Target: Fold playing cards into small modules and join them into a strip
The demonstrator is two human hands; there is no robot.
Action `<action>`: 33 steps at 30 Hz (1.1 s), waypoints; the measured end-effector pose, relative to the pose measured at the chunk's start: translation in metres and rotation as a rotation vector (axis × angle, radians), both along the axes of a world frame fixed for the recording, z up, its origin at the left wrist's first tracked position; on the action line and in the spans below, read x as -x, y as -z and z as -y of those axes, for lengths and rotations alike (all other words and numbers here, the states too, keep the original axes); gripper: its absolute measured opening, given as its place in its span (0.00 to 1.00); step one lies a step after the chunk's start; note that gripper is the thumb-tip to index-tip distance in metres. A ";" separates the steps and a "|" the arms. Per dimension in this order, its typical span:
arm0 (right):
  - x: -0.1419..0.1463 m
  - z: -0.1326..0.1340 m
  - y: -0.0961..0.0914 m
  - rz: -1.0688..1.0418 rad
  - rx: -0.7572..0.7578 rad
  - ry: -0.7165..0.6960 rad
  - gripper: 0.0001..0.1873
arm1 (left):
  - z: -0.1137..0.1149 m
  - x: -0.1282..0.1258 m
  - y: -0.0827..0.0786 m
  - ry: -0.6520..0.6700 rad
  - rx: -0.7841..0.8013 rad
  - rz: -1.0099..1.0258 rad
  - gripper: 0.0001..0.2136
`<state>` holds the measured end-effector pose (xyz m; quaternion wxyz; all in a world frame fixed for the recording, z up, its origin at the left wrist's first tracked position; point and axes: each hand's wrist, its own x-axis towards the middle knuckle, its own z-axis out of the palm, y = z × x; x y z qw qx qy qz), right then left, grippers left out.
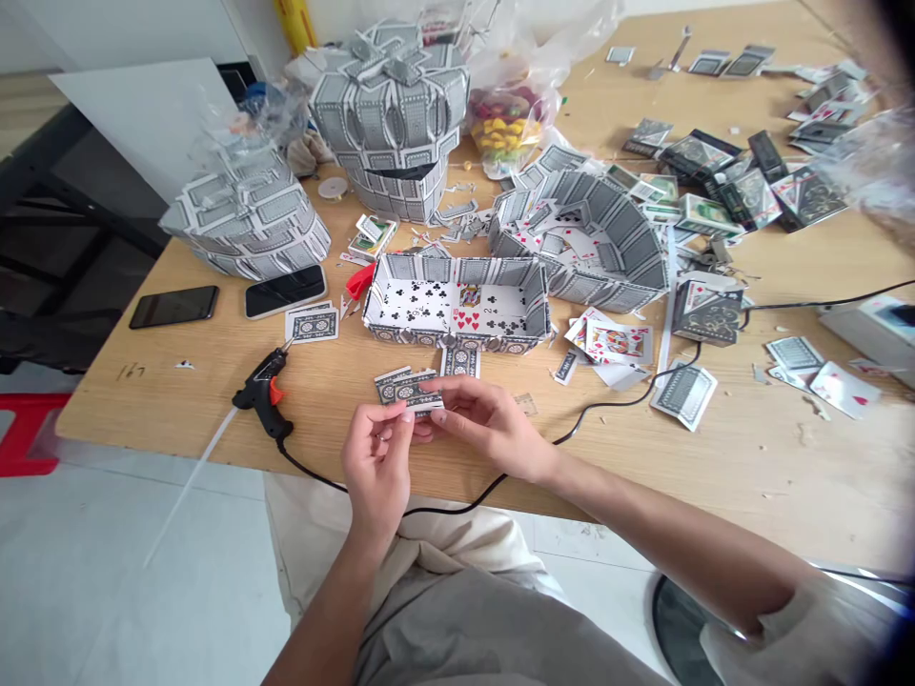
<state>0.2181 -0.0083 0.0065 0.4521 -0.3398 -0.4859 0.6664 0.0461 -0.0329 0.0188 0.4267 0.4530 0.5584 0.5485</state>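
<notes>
Both hands meet over the table's front edge, around a folded playing card [421,395] with a grey patterned back. My left hand [380,453] pinches its lower edge between thumb and fingers. My right hand [493,424] grips its right end. Just behind lie more patterned cards [387,377], partly covered by the held one. Beyond them stands a rectangular box made of playing cards [457,333], its inside lined with card faces. One face-down card [461,362] lies against the box's front wall.
To the left rests a black glue gun [263,395], its cord [457,510] running across the front edge. Two phones [284,292] lie behind it. Card-built baskets [390,105], a curved card tray [607,276], loose cards [615,341] and card boxes [707,310] spread across the back and right.
</notes>
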 end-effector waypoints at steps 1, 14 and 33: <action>0.000 0.000 0.001 -0.036 0.019 0.003 0.19 | 0.000 -0.001 0.001 0.004 0.002 0.003 0.10; -0.004 -0.003 -0.001 0.017 0.005 0.042 0.21 | -0.001 -0.001 -0.001 0.087 0.035 -0.003 0.12; -0.008 -0.005 -0.004 0.069 -0.017 0.020 0.22 | 0.008 -0.009 0.001 0.049 0.104 -0.034 0.12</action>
